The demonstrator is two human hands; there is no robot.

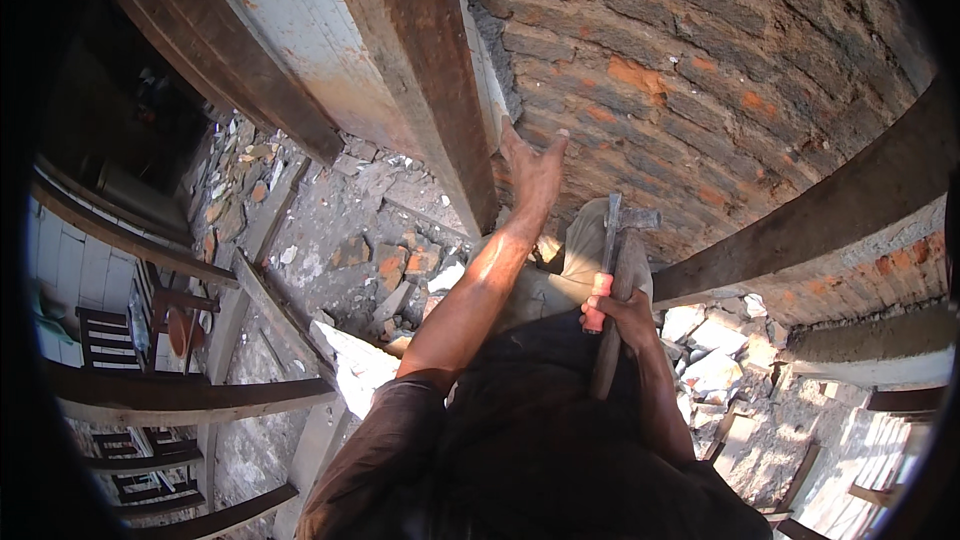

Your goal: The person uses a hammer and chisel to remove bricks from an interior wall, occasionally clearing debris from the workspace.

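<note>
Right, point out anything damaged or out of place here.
The brick wall looks damaged: its face is rough and uneven, with chipped orange patches. Broken chunks lie heaped to the right of the right hand, and more rubble litters the floor on the left.

On my remote feed I see a dark shirt near, left sleeve ending around the elbow, brownish at its sunlit edge; beige trousers farther out; left hand bare.

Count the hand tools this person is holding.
2: a wooden hammer-handled tool would be one description, but plainly: a hammer and a red-handled chisel-like tool, both in the right hand.
</note>
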